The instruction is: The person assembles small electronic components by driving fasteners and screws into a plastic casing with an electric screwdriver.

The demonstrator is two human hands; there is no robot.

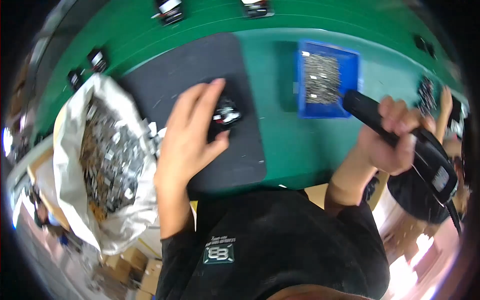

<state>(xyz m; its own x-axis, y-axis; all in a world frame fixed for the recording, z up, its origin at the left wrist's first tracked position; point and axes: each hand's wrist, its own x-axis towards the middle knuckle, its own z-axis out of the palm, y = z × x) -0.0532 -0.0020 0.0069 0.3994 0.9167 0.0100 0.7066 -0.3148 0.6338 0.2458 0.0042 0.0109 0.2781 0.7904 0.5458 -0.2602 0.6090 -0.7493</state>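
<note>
The left hand partly hides a blurred black object; the right hand covers a tool's grip. Thin metal pieces are too small to identify.

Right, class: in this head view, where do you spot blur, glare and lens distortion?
Head view: the right hand and black corded tool look softly blurred; white glare burns out patches lower right; the green table bows at its edge; the corners go dark.

We are seeing a green table, a dark grey mat and a blue bin. The pieces are looking silvery grey. The bag is showing white, its scraps grey, silver and brown. The tool and part are appearing black; we are wearing a black shirt with a green-and-white patch.
</note>
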